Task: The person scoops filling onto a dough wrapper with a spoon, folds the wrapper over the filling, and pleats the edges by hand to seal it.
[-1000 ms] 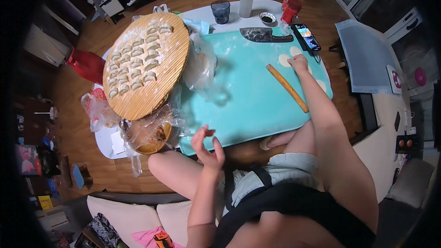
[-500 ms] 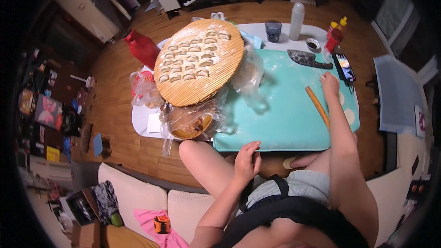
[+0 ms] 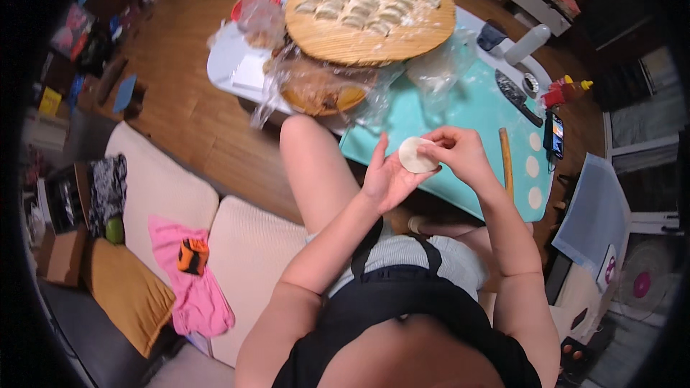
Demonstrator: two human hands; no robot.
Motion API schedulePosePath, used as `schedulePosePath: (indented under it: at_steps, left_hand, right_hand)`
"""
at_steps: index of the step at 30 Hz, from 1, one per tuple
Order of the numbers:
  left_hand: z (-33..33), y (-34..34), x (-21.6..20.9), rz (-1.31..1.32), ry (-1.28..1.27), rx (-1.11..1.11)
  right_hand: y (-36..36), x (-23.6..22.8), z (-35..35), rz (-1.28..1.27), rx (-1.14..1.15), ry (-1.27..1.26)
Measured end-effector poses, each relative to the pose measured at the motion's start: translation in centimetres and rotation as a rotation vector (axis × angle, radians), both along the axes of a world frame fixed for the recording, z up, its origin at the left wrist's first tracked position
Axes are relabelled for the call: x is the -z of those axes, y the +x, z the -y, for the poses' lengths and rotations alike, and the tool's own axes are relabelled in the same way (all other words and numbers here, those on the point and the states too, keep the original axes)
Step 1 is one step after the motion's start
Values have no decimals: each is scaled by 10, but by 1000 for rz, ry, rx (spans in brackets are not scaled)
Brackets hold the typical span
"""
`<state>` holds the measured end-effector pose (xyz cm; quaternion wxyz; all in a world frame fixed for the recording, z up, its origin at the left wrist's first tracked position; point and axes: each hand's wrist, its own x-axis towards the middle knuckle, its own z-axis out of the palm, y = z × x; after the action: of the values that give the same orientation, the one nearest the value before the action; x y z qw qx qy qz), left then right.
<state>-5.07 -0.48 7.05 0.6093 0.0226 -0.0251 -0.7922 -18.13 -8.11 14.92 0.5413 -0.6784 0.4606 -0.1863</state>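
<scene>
A round white dumpling wrapper lies across the fingers of my left hand, which is palm up beneath it, thumb standing apart. My right hand pinches the wrapper's right edge between thumb and fingers. Both hands are over the near edge of the teal mat. To their right rests a wooden rolling pin. Several more round wrappers lie in a column along the mat's right side. Beyond my left hand, a bowl of filling stands partly under clear plastic.
A round wooden tray carries rows of folded dumplings at the back. A dark-bladed cleaver, phone, small dish, blue glass, white bottle and red squeeze bottles stand or lie on the right. A sofa is behind.
My right hand has come from the mat's right side to meet my left hand, now holding a wrapper. My left hand has turned palm up under it. The view has swung right and down.
</scene>
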Motion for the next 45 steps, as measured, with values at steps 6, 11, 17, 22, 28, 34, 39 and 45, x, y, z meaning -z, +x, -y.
schedulePosePath:
  at_steps: [6, 11, 17, 22, 28, 34, 39, 45]
  left_hand:
    - [-43, 38, 15, 326, 159, -330]
    - [-68, 76, 12, 399, 189, -494]
    - [-73, 90, 20, 330, 201, -500]
    - [-66, 86, 28, 252, 148, -449]
    - [-65, 86, 24, 278, 116, -399]
    - [-69, 86, 26, 306, 122, -402]
    - [-66, 79, 24, 315, 108, -379]
    - [-63, 74, 24, 324, 97, -329]
  right_hand:
    - [53, 68, 1, 218, -28, -280]
    - [110, 122, 8, 105, -95, -514]
    - [148, 127, 35, 58, -294, -1011]
    - [170, 93, 49, 94, -530, -1089]
    - [226, 103, 87, -3, -685, -1178]
    - [231, 96, 97, 7, -884, -1166]
    - [209, 83, 88, -31, -1032, -1096]
    - [168, 85, 84, 41, -1074, -1116]
